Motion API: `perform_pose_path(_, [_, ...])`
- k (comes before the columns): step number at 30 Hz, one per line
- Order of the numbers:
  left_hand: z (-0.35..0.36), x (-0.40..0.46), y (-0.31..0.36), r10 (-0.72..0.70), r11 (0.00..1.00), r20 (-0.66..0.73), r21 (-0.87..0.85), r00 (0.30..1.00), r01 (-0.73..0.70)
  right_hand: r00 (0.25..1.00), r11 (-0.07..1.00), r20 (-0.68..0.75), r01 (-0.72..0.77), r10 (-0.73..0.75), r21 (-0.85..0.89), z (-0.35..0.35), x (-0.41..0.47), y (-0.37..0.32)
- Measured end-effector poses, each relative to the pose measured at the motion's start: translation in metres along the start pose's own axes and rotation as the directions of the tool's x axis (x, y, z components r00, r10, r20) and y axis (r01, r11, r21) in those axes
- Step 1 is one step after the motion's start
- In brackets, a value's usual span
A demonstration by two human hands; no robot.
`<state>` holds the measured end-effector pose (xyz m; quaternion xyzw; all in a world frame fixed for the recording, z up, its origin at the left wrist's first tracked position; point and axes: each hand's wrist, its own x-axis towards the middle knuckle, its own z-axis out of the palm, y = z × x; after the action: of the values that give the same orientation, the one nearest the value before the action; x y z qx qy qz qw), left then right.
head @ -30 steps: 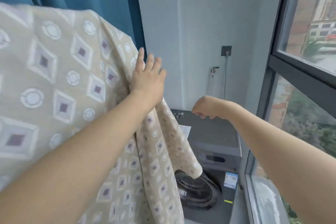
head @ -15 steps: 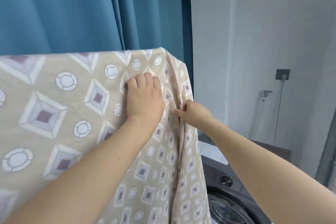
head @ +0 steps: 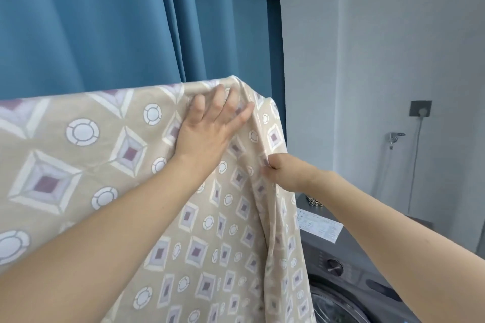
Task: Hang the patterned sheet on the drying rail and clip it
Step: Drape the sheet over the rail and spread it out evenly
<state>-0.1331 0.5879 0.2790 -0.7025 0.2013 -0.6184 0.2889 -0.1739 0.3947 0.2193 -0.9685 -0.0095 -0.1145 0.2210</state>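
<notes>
While draped over a straight top edge in front of the blue curtain (head: 105,21), patterned sheet (head: 78,165) hangs down toward the camera, beige with diamond and ring motifs. Rail itself hidden under the fold, so not visible. Right end of the sheet gathered into vertical folds, falling past the front of a dark washing machine (head: 349,270).

Left hand (head: 210,123) laid flat on the sheet close to its top right corner, fingers straight and spread, fingertips near the upper edge; grip released, pressing cloth only. Slightly blurred at the fingers.

Right hand (head: 286,173) lower and to the right, at the sheet's hanging side edge, fingers curled into the fabric; grip clenched on the patterned sheet, pinching a fold. Fingertips buried in the cloth, so exact pinch not clear.

Both forearms bare, reaching up from the bottom of the view.

Behind the right forearm, small brassy metal items (head: 315,202) on top of the washing machine; too small to identify. White printed label (head: 319,228) stuck on the machine's top front, round control knob (head: 335,267) below it. On the grey wall (head: 393,60), a grey socket (head: 420,108) with a white cable hanging down, and a metal tap (head: 393,137) just left of the cable.
</notes>
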Motion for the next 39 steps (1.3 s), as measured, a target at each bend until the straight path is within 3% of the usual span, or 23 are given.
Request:
perform_pose_path(5, [0.003,0.014,-0.007,0.197,0.979,-0.105,0.073,0.975,-0.19,0.997,0.962,0.073,0.016,0.005,-0.274,-0.006,-0.009,-0.016])
perform_pose_path(8, [0.006,0.028,-0.008,0.248,0.965,-0.19,-0.04,0.95,-0.26,0.994,0.946,0.109,0.025,0.011,-0.323,-0.001,-0.016,-0.02])
perform_pose_path(14, [-0.006,0.038,-0.001,0.379,0.875,-0.226,-0.229,0.897,-0.427,0.978,0.925,0.181,-0.027,0.102,-0.378,0.011,-0.023,-0.014])
perform_pose_path(17, [0.0,0.029,0.014,0.369,0.791,-0.092,-0.491,0.925,-0.364,0.961,0.91,0.214,-0.072,0.172,-0.407,0.02,-0.027,0.002])
perform_pose_path(19, [0.005,0.017,0.028,0.353,0.699,0.086,-0.686,0.932,-0.201,0.951,0.909,0.232,-0.098,0.206,-0.405,0.027,-0.03,0.011])
perform_pose_path(23, [0.014,-0.002,0.05,0.379,0.527,0.187,-0.849,0.906,-0.045,0.938,0.877,0.266,-0.073,0.222,-0.475,0.041,-0.039,0.018])
perform_pose_path(26, [0.024,-0.013,0.057,0.516,0.475,0.299,-0.88,0.802,0.023,0.912,0.882,0.334,-0.06,0.238,-0.467,0.06,-0.04,0.022])
perform_pose_path(31, [0.029,-0.026,0.055,0.647,0.54,0.393,-0.841,0.653,-0.028,0.867,0.942,0.453,-0.055,0.21,-0.331,0.093,-0.041,0.02])
perform_pose_path(33, [0.026,-0.025,0.052,0.675,0.577,0.475,-0.817,0.564,-0.003,0.833,0.968,0.518,-0.074,0.193,-0.24,0.088,-0.043,0.026])
perform_pose_path(34, [0.025,-0.025,0.05,0.685,0.599,0.515,-0.801,0.515,0.005,0.839,0.975,0.503,-0.137,0.209,-0.176,0.082,-0.043,0.033])
perform_pose_path(36, [0.019,-0.022,0.049,0.692,0.654,0.581,-0.756,0.428,-0.031,0.883,0.933,0.337,-0.358,0.328,0.032,0.069,-0.037,0.058])
perform_pose_path(39, [0.006,-0.022,0.054,0.686,0.71,0.642,-0.694,0.343,-0.12,0.85,0.824,0.059,-0.522,0.523,0.219,0.058,-0.019,0.099])
